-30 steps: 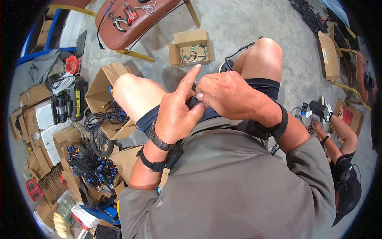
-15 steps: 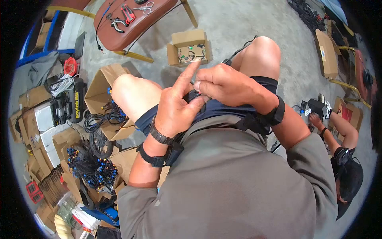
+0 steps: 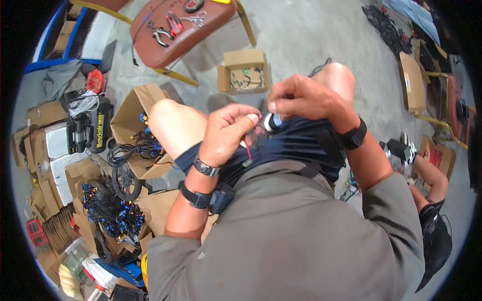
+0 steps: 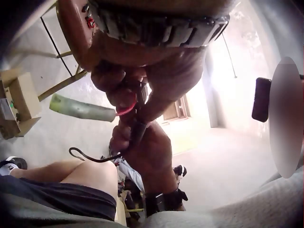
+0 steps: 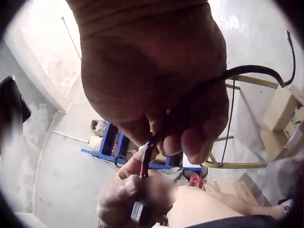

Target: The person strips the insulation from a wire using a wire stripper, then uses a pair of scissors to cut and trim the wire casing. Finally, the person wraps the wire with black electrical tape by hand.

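Note:
In the head view, my left hand [image 3: 223,135] pinches a thin red wire [image 3: 249,152] between thumb and curled index finger, above the dark shorts. A pale green translucent sleeve [image 4: 80,109] hangs at this wire's end, seen large in the left wrist view. My right hand [image 3: 304,98] is a little to the right, fingers bent around a black cable [image 5: 259,70]. This cable passes between the two hands, its loose tail curving away beyond the right fingers. Below the left fingers in the right wrist view sits a small grey connector [image 5: 139,211].
A small cardboard box [image 3: 243,59] with little parts stands on the floor ahead. The brown chair seat [image 3: 186,37] carries pliers [image 3: 161,36] and scissors [image 3: 196,19]. Boxes of cables, including a tall carton [image 3: 131,113], crowd the left. Another person [image 3: 429,175] sits at the right.
My hands, close together before, have drawn apart, the right one moving right. The left index finger, extended before, is now bent in. The red wire and sleeve have come into sight.

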The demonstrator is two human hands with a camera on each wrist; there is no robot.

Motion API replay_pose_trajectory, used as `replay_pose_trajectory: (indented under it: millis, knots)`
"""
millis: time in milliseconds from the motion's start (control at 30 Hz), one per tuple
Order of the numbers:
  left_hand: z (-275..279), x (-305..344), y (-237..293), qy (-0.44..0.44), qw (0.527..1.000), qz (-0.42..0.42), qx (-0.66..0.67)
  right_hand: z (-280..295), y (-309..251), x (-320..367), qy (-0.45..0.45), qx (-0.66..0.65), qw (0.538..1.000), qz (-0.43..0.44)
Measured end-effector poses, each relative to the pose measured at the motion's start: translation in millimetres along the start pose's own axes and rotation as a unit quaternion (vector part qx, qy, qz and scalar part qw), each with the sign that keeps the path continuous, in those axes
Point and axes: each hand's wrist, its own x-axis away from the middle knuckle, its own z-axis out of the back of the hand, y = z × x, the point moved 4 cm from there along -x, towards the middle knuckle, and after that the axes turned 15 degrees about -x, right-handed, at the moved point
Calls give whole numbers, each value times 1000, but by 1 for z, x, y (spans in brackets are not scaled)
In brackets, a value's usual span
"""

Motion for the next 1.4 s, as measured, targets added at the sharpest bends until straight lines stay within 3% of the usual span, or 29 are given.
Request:
replay_pose_trajectory:
  millis: [133,233,267,333,367,467,567,633,700,767,833,933,1033,1100,1200,1233,1300,1400]
  knots:
    - [-3,-1,-19,-16,996,68,62,-4,-17,-7,-67,50,995,48]
    - [-1,-2,-26,7,999,34,40,-7,-21,-14,-45,104,994,-6]
    - [3,-2,-26,34,999,18,31,-5,-10,-22,-43,155,983,86]
    - [10,-9,-28,52,998,-35,32,-9,-29,-26,-24,227,967,111]
    - [14,-13,-25,65,996,-18,52,-10,-37,-29,-2,255,951,172]
    - [30,-36,-19,54,996,-35,61,-13,-70,-39,46,275,933,228]
    - [49,-69,-36,55,996,-46,51,-25,-137,-25,80,164,935,303]
    - [57,-86,-53,82,994,-35,56,-35,-177,-11,108,81,912,387]
    - [62,-92,-64,92,994,-24,52,-54,-223,9,124,42,900,416]
    - [63,-95,-61,107,993,-20,41,-68,-262,25,75,204,860,463]
    - [61,-100,-58,111,993,-24,30,-66,-270,27,40,289,841,456]
    - [62,-107,-53,108,993,-48,2,-46,-247,5,20,275,895,350]
    - [63,-96,-54,123,991,-51,-31,18,-145,-66,79,149,975,147]
    - [66,-88,-58,122,991,-32,-37,46,-88,-100,130,221,965,59]
    - [66,-85,-57,113,993,-15,-41,60,-24,-125,97,118,985,-85]
    - [64,-84,-61,116,992,-11,-40,58,-22,-129,68,244,967,-27]
    - [64,-84,-64,103,994,17,-30,55,-20,-132,58,250,967,15]
    - [67,-88,-70,192,974,-68,-94,27,-20,-151,22,301,953,24]
